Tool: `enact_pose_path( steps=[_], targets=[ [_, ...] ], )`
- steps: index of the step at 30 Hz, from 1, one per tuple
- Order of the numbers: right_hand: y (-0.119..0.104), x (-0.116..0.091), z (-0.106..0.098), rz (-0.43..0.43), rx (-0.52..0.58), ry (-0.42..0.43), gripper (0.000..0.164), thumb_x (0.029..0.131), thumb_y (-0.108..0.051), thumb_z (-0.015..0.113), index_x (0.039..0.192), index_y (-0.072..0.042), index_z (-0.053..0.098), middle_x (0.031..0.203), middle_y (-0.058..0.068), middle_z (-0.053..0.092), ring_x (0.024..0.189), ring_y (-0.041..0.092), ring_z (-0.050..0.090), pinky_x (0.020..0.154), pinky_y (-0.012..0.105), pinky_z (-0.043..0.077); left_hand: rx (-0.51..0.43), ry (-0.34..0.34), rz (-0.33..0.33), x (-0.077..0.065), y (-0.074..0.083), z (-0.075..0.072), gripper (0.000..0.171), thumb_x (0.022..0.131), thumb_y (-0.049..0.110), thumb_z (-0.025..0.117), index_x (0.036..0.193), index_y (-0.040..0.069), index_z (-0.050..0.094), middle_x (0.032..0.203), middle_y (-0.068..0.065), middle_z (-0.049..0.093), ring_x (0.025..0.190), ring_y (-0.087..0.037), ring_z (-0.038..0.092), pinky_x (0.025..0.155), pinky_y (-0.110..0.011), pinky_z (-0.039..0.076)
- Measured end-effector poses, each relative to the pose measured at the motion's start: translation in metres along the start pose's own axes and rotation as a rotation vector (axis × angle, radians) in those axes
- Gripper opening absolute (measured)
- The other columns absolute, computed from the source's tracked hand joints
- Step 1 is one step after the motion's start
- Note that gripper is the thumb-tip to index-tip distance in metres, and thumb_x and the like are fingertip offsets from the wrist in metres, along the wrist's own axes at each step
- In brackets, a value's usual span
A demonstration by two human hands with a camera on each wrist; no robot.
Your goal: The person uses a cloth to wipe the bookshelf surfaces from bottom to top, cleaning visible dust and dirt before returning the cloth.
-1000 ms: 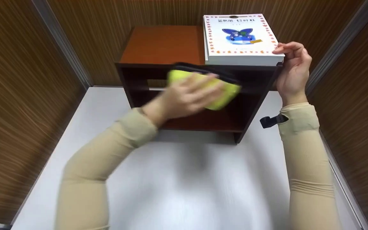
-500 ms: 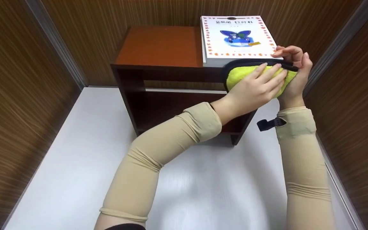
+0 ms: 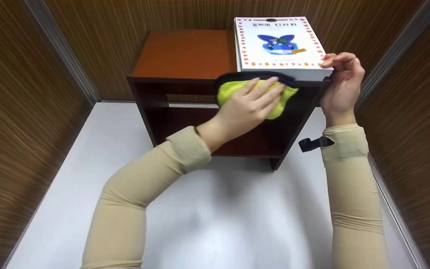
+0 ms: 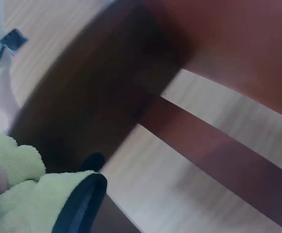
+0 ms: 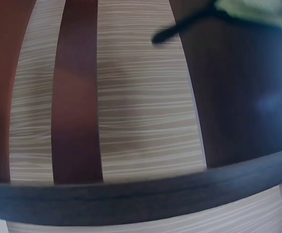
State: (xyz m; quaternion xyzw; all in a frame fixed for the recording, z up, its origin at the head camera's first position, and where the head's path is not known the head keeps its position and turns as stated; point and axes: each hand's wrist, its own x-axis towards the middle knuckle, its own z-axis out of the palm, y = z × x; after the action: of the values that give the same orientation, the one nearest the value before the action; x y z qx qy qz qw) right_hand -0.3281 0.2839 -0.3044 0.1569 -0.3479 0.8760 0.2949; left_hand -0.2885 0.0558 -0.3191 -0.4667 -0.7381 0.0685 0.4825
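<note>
In the head view, my left hand (image 3: 243, 110) holds a yellow-green cloth (image 3: 287, 95) with black trim against the front edge of a brown shelf unit (image 3: 190, 50). My fingers lie over the cloth; the thumb is hidden there. The left wrist view shows the cloth (image 4: 39, 204) bunched beside the dark inside of the shelf unit. My right hand (image 3: 343, 86) is at the unit's right side, its fingertips touching the front right corner of a thick white book (image 3: 252, 45) with a butterfly picture. The book lies flat on the unit's top.
The shelf unit stands on a white surface (image 3: 207, 224). Wood-grain panels (image 3: 99, 15) enclose it at the back and on both sides. A dark strap (image 3: 315, 144) sticks out from my right cuff. An open compartment (image 3: 245, 142) lies below the unit's top board.
My left hand and the cloth swept right along the front edge to my right hand, then came partway back left. My right hand has stayed at the book's corner.
</note>
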Motion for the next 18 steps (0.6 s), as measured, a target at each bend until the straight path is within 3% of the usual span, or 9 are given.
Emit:
enact_pose_path(
  steps=[6, 13, 18],
  targets=[
    [0.001, 0.000, 0.002, 0.015, -0.014, 0.015, 0.044, 0.098, -0.009, 0.013, 0.077, 0.011, 0.047, 0.061, 0.021, 0.053, 0.086, 0.032, 0.050, 0.092, 0.035, 0.034, 0.009, 0.067, -0.061, -0.052, -0.033, -0.019, 0.029, 0.095, 0.007, 0.046, 0.113, 0.011, 0.068, 0.126, -0.003, 0.058, 0.123, -0.022, 0.048, 0.103, -0.040, 0.033],
    [0.000, 0.002, 0.003, -0.009, 0.003, 0.060, 0.038, 0.098, -0.006, 0.017, 0.079, 0.010, 0.046, 0.058, 0.020, 0.050, 0.082, 0.032, 0.051, 0.089, 0.034, 0.036, 0.016, 0.120, -0.201, -0.099, -0.065, -0.037, 0.027, 0.090, 0.002, 0.051, 0.111, 0.008, 0.068, 0.124, -0.003, 0.060, 0.120, -0.023, 0.050, 0.096, -0.040, 0.041],
    [0.003, 0.002, 0.003, 0.000, 0.012, 0.053, 0.035, 0.098, -0.005, 0.019, 0.079, 0.010, 0.045, 0.059, 0.020, 0.050, 0.083, 0.031, 0.050, 0.085, 0.034, 0.037, 0.038, 0.157, -0.305, -0.136, -0.085, -0.054, 0.026, 0.079, -0.001, 0.059, 0.103, 0.005, 0.067, 0.121, -0.004, 0.061, 0.117, -0.024, 0.052, 0.092, -0.043, 0.043]
  ],
)
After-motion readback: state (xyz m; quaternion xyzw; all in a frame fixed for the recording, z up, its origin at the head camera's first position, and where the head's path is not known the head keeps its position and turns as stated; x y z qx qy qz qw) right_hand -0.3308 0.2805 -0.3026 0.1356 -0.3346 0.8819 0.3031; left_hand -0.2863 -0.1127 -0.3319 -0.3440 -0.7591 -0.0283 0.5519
